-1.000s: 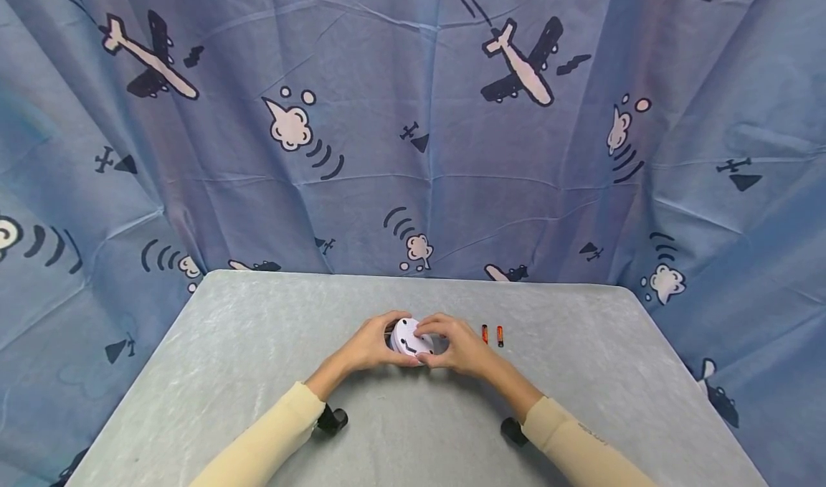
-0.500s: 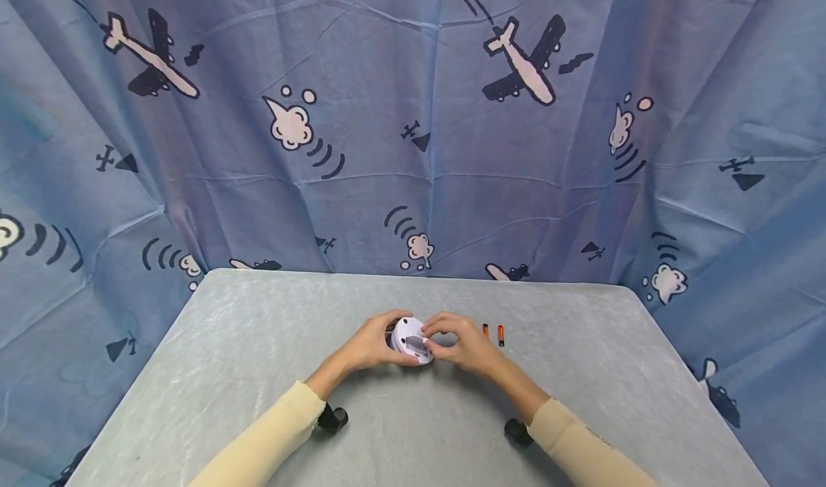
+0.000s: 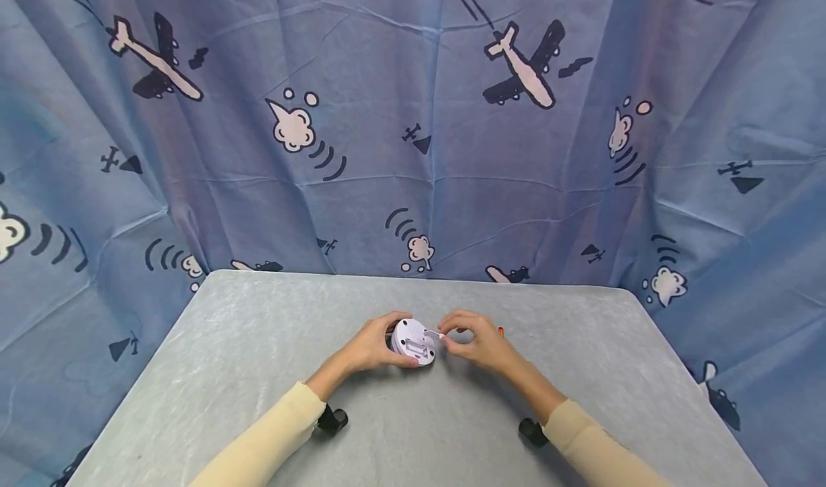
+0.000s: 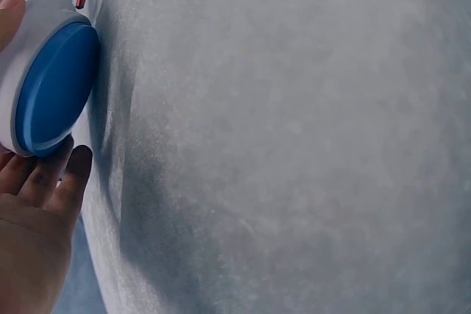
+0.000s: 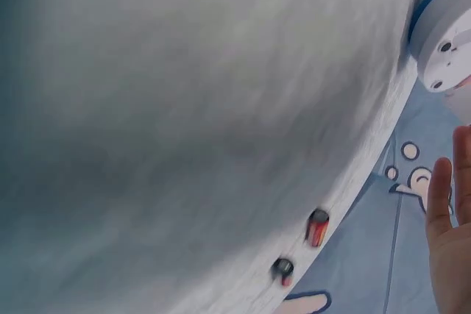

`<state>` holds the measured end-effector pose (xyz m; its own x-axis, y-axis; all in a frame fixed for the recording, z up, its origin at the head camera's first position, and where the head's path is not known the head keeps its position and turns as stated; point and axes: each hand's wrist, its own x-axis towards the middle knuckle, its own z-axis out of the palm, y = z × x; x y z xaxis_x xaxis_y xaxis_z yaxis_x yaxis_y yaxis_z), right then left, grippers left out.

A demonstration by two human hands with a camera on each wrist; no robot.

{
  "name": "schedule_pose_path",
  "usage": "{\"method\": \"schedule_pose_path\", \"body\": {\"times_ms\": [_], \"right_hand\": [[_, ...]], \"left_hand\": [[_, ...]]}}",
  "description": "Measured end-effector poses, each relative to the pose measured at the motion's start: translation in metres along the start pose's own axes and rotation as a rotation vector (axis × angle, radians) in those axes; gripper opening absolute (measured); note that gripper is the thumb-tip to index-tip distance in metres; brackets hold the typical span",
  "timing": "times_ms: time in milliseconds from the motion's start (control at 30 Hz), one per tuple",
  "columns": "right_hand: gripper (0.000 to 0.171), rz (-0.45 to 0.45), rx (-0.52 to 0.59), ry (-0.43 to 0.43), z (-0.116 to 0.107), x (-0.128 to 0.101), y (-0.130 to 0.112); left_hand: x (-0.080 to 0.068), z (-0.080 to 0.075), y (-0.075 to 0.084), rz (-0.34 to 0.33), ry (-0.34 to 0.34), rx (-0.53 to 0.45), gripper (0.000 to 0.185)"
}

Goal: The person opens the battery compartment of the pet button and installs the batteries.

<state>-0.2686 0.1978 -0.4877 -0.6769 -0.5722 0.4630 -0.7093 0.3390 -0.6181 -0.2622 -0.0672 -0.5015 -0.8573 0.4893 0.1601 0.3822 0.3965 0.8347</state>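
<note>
Near the table's middle, the left hand [image 3: 373,345] grips the round white device [image 3: 414,341] while the right hand [image 3: 476,342] pinches its small cover [image 3: 431,336]; a slipping pinch could drop it or knock the batteries [image 5: 317,227] rolling.

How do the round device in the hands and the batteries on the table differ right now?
The round device is white with a blue face, disc-shaped, and gripped on edge by the left hand; the batteries are small red-and-black cylinders lying flat, untouched. The right hand pinches a small white piece at the device. Both sit on the grey table.
</note>
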Motion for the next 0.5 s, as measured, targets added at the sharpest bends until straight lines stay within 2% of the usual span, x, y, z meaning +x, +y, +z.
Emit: {"method": "schedule_pose_path", "body": {"times_ms": [300,500], "right_hand": [[0.018,0.051,-0.043,-0.008,-0.025,-0.030,0.005],[0.023,0.015,-0.030,0.018,-0.040,-0.050,0.009]], "left_hand": [[0.000,0.002,-0.001,0.006,0.005,-0.002,0.089],[0.000,0.002,0.000,-0.001,0.001,0.004,0.090]]}}
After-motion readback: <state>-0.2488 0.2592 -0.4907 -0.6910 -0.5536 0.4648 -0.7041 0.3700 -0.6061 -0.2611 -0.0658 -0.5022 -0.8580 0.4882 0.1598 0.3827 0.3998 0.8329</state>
